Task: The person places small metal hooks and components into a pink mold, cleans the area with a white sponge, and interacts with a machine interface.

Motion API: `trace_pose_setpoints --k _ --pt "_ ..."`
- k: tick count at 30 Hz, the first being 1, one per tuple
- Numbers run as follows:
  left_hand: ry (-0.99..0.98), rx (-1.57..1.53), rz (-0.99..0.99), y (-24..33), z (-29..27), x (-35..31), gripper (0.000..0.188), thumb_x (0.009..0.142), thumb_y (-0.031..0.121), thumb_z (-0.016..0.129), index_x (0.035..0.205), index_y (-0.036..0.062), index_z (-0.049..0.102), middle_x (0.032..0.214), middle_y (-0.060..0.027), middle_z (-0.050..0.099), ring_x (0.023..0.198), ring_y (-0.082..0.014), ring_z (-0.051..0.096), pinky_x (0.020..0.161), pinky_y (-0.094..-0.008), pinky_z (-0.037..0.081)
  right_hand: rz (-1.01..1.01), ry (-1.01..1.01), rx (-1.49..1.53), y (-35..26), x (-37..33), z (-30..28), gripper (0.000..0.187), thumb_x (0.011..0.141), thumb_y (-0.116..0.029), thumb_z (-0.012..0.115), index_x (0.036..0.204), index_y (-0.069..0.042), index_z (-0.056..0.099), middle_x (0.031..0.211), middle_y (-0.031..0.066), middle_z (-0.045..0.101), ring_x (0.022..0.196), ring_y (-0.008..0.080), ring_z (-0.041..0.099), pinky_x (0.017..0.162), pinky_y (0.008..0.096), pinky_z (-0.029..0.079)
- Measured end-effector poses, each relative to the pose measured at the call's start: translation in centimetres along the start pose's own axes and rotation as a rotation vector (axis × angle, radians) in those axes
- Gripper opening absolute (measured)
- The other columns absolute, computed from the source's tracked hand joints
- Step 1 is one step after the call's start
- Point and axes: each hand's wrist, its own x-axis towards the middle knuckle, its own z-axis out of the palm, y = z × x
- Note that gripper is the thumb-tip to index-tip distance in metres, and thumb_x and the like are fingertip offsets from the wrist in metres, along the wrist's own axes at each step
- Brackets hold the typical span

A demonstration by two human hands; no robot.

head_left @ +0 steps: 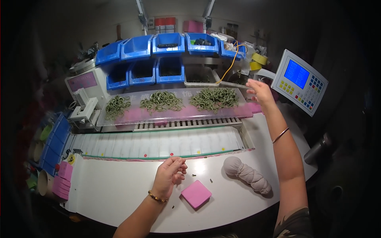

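My left hand [170, 174] is above the white table, left of a pink square block [196, 194]. Its thumb and fingertips are drawn together, and whatever they may hold is too small to make out. Raised at the right, my right hand [260, 93] has its fingers loosely bent and apart. It is beside the right end of a clear plastic tray [178, 115], with nothing visible in the fingers. Three heaps of small dark green curled pieces, the largest heap [214, 98] at the right, lie on that tray. A few tiny green bits [194, 175] are scattered near the block.
Between tray and table runs a row of white panels [158, 143]. Blue bins [168, 43] stand at the back. A keypad console [299, 81] stands right of my right hand. On the table lies a knotted grey cloth bundle [248, 174]. Pink blocks [61, 186] are stacked at left.
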Motion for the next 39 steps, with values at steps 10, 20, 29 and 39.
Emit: trace_pose_setpoints --k 10,20,29,39 --pt "-0.096 0.920 0.426 -0.1 1.1 -2.4 0.028 0.083 0.022 0.074 0.097 0.0036 0.059 0.098 -0.0080 0.058 0.091 -0.0170 0.055 0.076 -0.0286 0.049 -0.095 -0.285 -0.045 3.6 -16.0 0.9 0.025 0.092 -0.020 0.065 0.108 -0.001 0.069 0.089 0.0018 0.069 0.075 0.0097 0.059 0.063 0.0234 0.044" --pt "-0.221 1.204 0.444 -1.2 1.1 -5.3 0.044 0.075 0.029 0.080 0.101 0.0021 0.056 0.104 -0.0133 0.054 0.098 -0.0247 0.057 0.082 -0.0358 0.050 -0.618 -0.638 -0.471 0.7 -29.2 2.3 0.057 0.080 -0.018 0.076 0.133 -0.012 0.056 0.131 0.0135 0.053 0.114 0.0328 0.054 0.090 0.0385 0.049" --pt "-0.017 0.756 0.201 0.1 -0.9 -2.9 0.022 0.087 0.012 0.071 0.098 -0.0007 0.056 0.093 -0.0042 0.061 0.074 -0.0082 0.062 0.066 -0.0229 0.051 -0.799 -0.522 -0.423 2.2 -32.5 5.5 0.035 0.079 -0.008 0.071 0.112 -0.003 0.064 0.113 0.0116 0.061 0.102 0.0294 0.061 0.084 0.0362 0.052" --pt "-0.126 1.355 0.834 -2.0 -1.6 -2.0 0.013 0.081 0.005 0.070 0.094 0.0045 0.068 0.096 -0.0078 0.062 0.093 -0.0272 0.058 0.081 -0.0374 0.049 -0.733 -0.745 -0.437 3.9 -34.0 3.6 0.033 0.076 -0.006 0.069 0.109 -0.004 0.068 0.097 0.0092 0.064 0.086 0.0253 0.064 0.070 0.0315 0.054"
